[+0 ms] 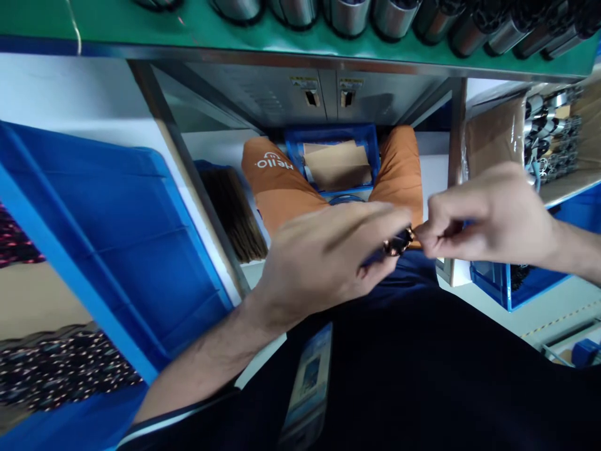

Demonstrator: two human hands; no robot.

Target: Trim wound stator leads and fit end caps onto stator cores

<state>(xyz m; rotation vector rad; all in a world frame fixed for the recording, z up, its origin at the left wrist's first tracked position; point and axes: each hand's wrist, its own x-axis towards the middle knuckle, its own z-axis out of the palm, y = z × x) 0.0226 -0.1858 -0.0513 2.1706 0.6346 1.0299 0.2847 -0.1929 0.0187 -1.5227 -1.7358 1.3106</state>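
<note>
My left hand point(323, 250) is closed around a small dark round part with copper-coloured points along its rim, which looks like a motor armature point(399, 241). Only its end shows past my fingers; the rest is hidden in the grip. Just to the right, my right hand point(493, 213) is closed in a pinch, its fingertips right beside the copper rim. Whether those fingertips touch the rim or hold something small, I cannot tell. Both hands are slightly blurred, held above my lap.
A green-topped bench point(197, 28) bears a row of metal cylinders point(347, 15). Below it stand a grey cabinet point(277, 94) and a blue bin point(370, 134) with cardboard. On the left is a blue crate point(94, 207) near many copper-tipped parts point(61, 369); on the right, a carton point(498, 134) of metal parts.
</note>
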